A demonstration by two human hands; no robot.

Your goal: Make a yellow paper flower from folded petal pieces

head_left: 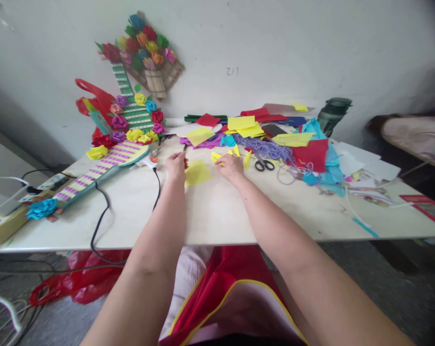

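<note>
My left hand (176, 166) is closed beside a flat square of yellow paper (198, 174) on the table. A thin dark tip shows above its fingers, but what they hold I cannot make out. To the right, my right hand (231, 168) has its fingers pinched at small folded pieces of yellow paper (216, 156). More yellow folded scraps (248, 159) lie just beyond its knuckles. Black-handled scissors (264, 166) rest to the right of that hand, with their blades toward a tangle of purple yarn (266, 145).
Stacked coloured paper (246, 126) lines the wall, with a dark bottle (333, 115) at its right. A guitar-shaped craft (105, 168) with paper flowers leans at left. A black cable (102, 202) hangs over the table edge (217, 240). Red paper (311, 154) lies right.
</note>
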